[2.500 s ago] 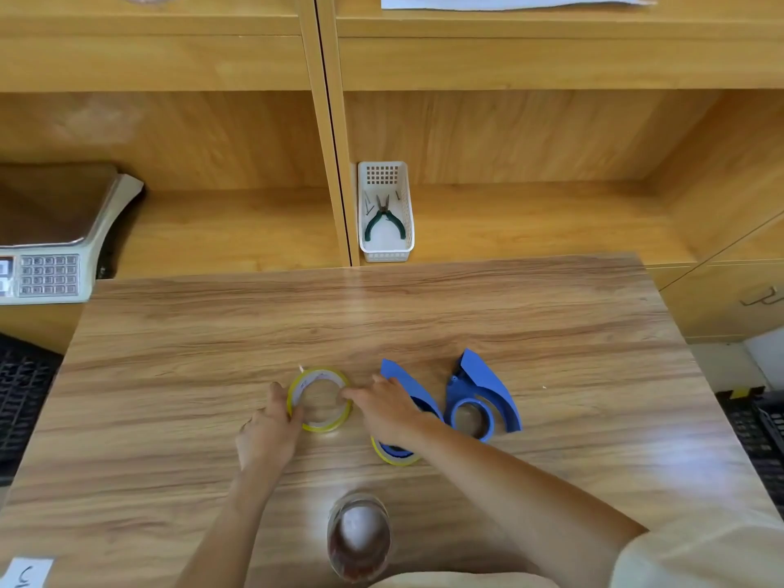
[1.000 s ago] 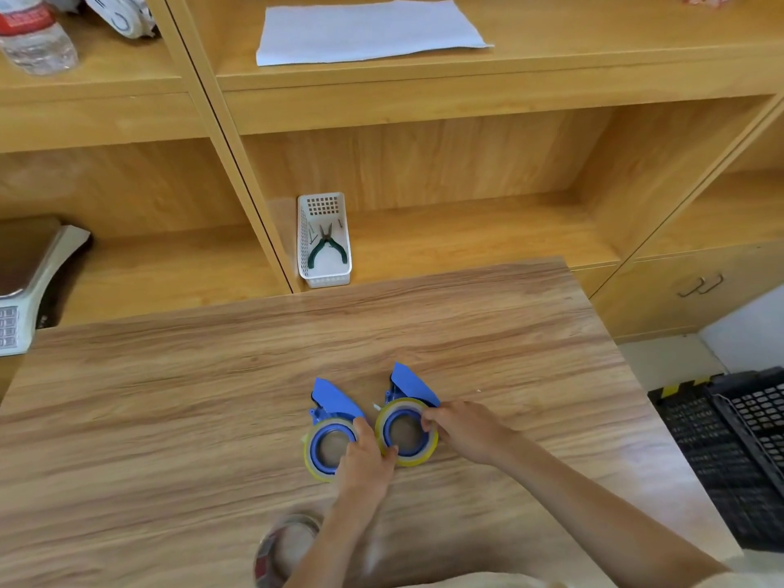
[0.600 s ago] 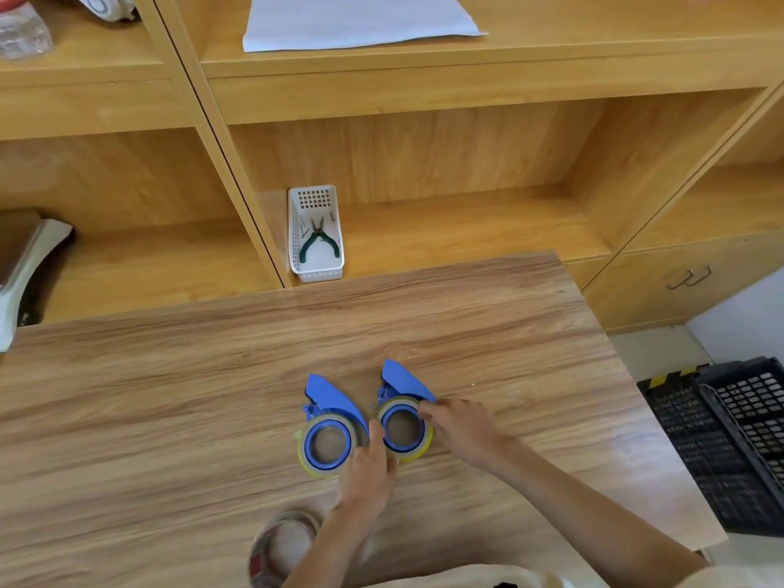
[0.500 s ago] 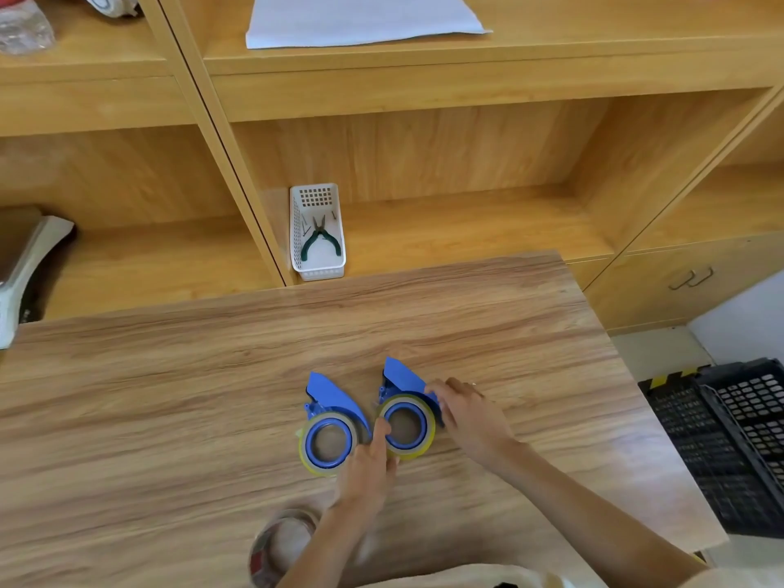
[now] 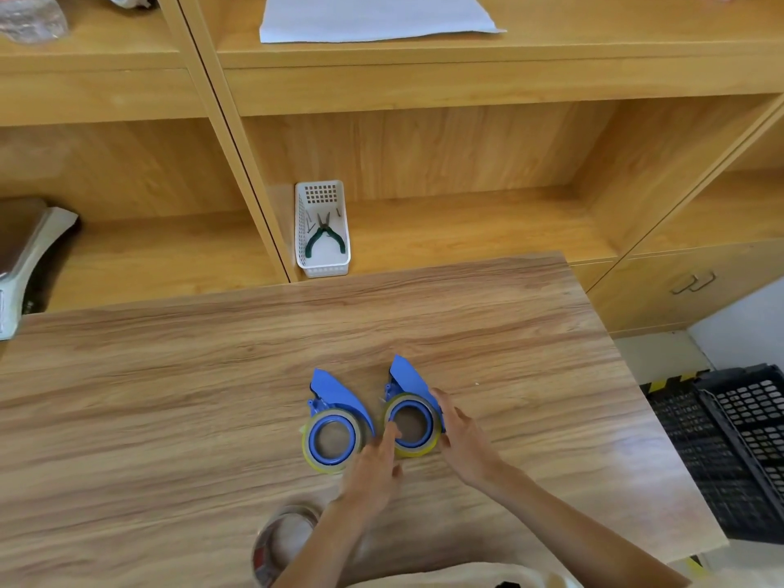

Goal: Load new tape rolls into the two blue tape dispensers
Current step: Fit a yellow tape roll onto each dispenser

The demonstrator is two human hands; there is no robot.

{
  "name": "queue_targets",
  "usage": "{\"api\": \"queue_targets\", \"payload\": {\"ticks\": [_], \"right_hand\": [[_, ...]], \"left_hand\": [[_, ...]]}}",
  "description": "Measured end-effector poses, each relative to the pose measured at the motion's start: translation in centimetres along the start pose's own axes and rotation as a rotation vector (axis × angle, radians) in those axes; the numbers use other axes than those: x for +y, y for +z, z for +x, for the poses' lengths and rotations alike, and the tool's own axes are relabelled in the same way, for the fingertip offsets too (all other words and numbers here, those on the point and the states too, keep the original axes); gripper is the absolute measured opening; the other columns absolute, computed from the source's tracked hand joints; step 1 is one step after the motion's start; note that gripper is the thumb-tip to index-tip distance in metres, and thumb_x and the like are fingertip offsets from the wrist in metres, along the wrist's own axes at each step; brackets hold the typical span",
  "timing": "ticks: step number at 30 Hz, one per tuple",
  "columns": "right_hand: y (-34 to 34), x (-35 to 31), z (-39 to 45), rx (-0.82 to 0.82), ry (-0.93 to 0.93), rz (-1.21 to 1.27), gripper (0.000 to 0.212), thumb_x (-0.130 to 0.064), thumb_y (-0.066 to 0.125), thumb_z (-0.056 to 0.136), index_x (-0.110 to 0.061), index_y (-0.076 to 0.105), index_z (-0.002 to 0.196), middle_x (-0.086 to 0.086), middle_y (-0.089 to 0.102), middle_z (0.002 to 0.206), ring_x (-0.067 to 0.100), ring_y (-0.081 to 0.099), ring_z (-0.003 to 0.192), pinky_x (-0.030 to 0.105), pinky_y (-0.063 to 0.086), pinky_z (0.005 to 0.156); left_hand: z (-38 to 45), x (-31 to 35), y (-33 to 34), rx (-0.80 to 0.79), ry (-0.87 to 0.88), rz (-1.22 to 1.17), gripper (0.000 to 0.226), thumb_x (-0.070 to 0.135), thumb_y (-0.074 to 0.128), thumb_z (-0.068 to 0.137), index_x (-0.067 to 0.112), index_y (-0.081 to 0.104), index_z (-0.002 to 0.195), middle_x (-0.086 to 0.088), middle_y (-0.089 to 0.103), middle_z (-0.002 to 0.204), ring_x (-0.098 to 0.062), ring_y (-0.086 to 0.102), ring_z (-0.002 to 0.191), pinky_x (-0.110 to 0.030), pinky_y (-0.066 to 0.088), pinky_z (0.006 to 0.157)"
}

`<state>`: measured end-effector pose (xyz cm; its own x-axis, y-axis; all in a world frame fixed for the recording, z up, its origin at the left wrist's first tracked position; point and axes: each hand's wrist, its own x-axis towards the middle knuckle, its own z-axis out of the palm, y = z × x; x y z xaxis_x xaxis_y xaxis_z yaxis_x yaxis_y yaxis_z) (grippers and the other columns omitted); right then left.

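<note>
Two blue tape dispensers lie flat, side by side, on the near centre of the table. The left dispenser (image 5: 335, 407) carries a yellowish tape roll (image 5: 332, 443) seated around its blue hub. The right dispenser (image 5: 409, 381), just beside it and slightly farther, likewise holds a yellowish roll (image 5: 413, 424). Both pointed blue ends face far-left.

A blurred roll (image 5: 285, 541) near the bottom edge is partly hidden by the left forearm (image 5: 326, 541)
</note>
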<state>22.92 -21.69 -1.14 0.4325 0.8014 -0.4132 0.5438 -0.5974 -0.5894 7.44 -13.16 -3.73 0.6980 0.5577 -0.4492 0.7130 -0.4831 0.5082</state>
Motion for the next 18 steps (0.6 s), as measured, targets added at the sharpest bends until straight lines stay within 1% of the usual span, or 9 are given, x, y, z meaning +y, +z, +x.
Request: {"api": "queue_targets", "payload": {"ticks": [2, 4, 6, 8, 11, 13, 15, 16, 18], "right_hand": [[-0.1, 0.0, 0.2, -0.008, -0.010, -0.024, 0.075, -0.002, 0.051, 0.093, -0.021, 0.014, 0.156, 0.012, 0.056, 0.128, 0.020, 0.058, 0.093, 0.029, 0.047, 0.076], [-0.2, -0.2, 0.6, -0.005, -0.025, -0.068, 0.075, -0.006, 0.052, 0.094, -0.020, 0.012, 0.156, 0.010, 0.043, 0.147, 0.024, 0.057, 0.112, 0.032, 0.048, 0.085], [0.1, -0.8, 1.0, 0.024, -0.058, -0.200, 0.074, -0.009, 0.052, 0.094, -0.021, 0.013, 0.156, 0.005, 0.026, 0.159, 0.027, 0.043, 0.135, 0.036, 0.043, 0.101], [0.7, -1.9, 1.2, 0.057, -0.142, -0.271, 0.071, -0.011, 0.051, 0.095, -0.021, 0.016, 0.156, 0.004, 0.022, 0.161, 0.025, 0.029, 0.144, 0.038, 0.035, 0.111], [2.0, -4.1, 1.2, 0.003, -0.280, -0.205, 0.066, -0.004, 0.051, 0.093, -0.017, 0.025, 0.153, 0.007, 0.038, 0.152, 0.027, 0.039, 0.137, 0.036, 0.037, 0.107], [2.9, -5.2, 1.2, -0.073, -0.320, -0.163, 0.066, 0.000, 0.048, 0.094, -0.015, 0.023, 0.154, 0.010, 0.039, 0.150, 0.030, 0.046, 0.129, 0.037, 0.041, 0.099], [3.7, -6.0, 1.5, -0.110, -0.322, -0.126, 0.069, 0.001, 0.047, 0.094, -0.018, 0.019, 0.155, 0.012, 0.041, 0.148, 0.029, 0.051, 0.120, 0.037, 0.044, 0.092], [4.0, -6.3, 1.6, -0.129, -0.298, -0.102, 0.071, 0.002, 0.046, 0.094, -0.020, 0.017, 0.156, 0.014, 0.046, 0.141, 0.028, 0.055, 0.111, 0.038, 0.047, 0.088], [4.3, -6.8, 1.9, -0.167, -0.227, -0.065, 0.073, 0.000, 0.045, 0.096, -0.024, 0.013, 0.156, 0.012, 0.055, 0.116, 0.023, 0.056, 0.088, 0.039, 0.049, 0.079]], "left_hand": [[-0.2, -0.4, -0.6, -0.022, 0.025, -0.015, 0.060, 0.018, 0.051, 0.090, 0.029, 0.024, 0.142, -0.006, 0.063, 0.107, -0.024, 0.063, 0.091, -0.040, 0.055, 0.075], [-0.3, -0.9, -1.4, 0.020, 0.060, 0.003, 0.058, 0.020, 0.048, 0.089, 0.036, 0.025, 0.140, -0.001, 0.067, 0.098, -0.022, 0.065, 0.083, -0.042, 0.056, 0.071], [-0.5, -1.7, -2.7, 0.153, 0.067, 0.008, 0.050, 0.028, 0.046, 0.091, 0.043, 0.026, 0.134, 0.001, 0.067, 0.084, -0.021, 0.064, 0.074, -0.040, 0.055, 0.063], [-0.8, -2.9, -4.2, 0.284, 0.035, -0.035, 0.044, 0.032, 0.046, 0.093, 0.043, 0.031, 0.133, 0.001, 0.066, 0.087, -0.022, 0.064, 0.079, -0.038, 0.052, 0.064], [-1.1, -5.6, -6.1, 0.387, -0.063, -0.048, 0.045, 0.028, 0.053, 0.093, 0.037, 0.040, 0.135, 0.002, 0.062, 0.110, -0.026, 0.063, 0.093, -0.038, 0.050, 0.068], [-1.2, -7.4, -6.9, 0.337, -0.120, 0.035, 0.053, 0.028, 0.058, 0.090, 0.036, 0.038, 0.138, 0.002, 0.055, 0.117, -0.027, 0.063, 0.098, -0.038, 0.049, 0.068], [-1.3, -8.4, -7.1, 0.244, -0.167, 0.120, 0.057, 0.031, 0.060, 0.089, 0.038, 0.035, 0.140, 0.001, 0.050, 0.115, -0.028, 0.063, 0.097, -0.036, 0.046, 0.066], [-1.3, -8.6, -7.1, 0.213, -0.180, 0.138, 0.057, 0.032, 0.060, 0.090, 0.039, 0.035, 0.140, 0.001, 0.049, 0.113, -0.028, 0.064, 0.094, -0.036, 0.044, 0.064], [-1.2, -9.0, -6.9, 0.199, -0.192, 0.114, 0.057, 0.031, 0.060, 0.090, 0.040, 0.035, 0.140, 0.001, 0.048, 0.112, -0.029, 0.065, 0.088, -0.036, 0.045, 0.064]]}}
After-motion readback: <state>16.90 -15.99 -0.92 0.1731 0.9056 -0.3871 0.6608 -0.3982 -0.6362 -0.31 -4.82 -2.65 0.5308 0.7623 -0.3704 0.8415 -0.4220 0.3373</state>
